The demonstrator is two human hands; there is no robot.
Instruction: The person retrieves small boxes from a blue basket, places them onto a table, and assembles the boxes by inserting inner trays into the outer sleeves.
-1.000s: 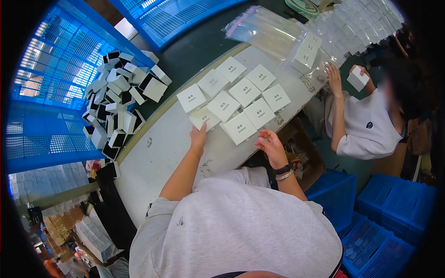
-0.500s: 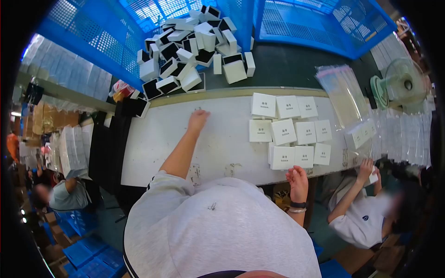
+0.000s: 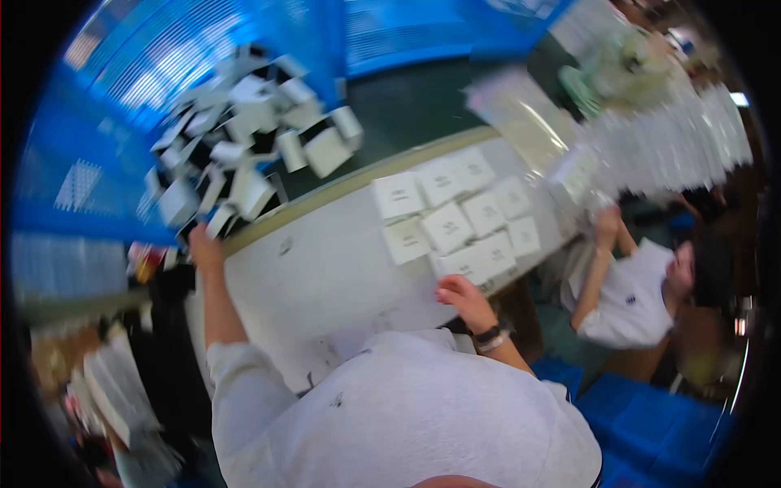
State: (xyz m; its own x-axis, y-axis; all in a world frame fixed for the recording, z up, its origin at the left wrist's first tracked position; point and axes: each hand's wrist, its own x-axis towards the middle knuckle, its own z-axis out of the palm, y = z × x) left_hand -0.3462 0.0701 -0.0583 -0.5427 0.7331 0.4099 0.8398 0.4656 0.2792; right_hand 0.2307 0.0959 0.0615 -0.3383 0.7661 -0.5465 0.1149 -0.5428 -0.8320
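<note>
At the left, my left hand point(image 3: 205, 246) is at the near edge of a heap of small white boxes with black insides point(image 3: 244, 110). Its fingers are blurred, and I cannot tell whether they grip one of them. My right hand point(image 3: 468, 299), with a dark band on the wrist, hovers at the table's front edge. Its fingers are loosely bent and apart, with nothing seen in them. Just beyond it, closed white boxes with small print point(image 3: 447, 228) lie in rough rows on the white table point(image 3: 309, 285).
Blue plastic crates point(image 3: 407, 37) stand at the back, one around the heap. Clear plastic bags point(image 3: 521, 114) lie at the back right, near a pale green fan point(image 3: 626, 69). A co-worker in a white shirt point(image 3: 626, 297) works at the right, hands near the table's end.
My left hand has moved left from the middle of the table to the heap of boxes. The head view has turned and tilted. My right hand remains by the closed boxes.
</note>
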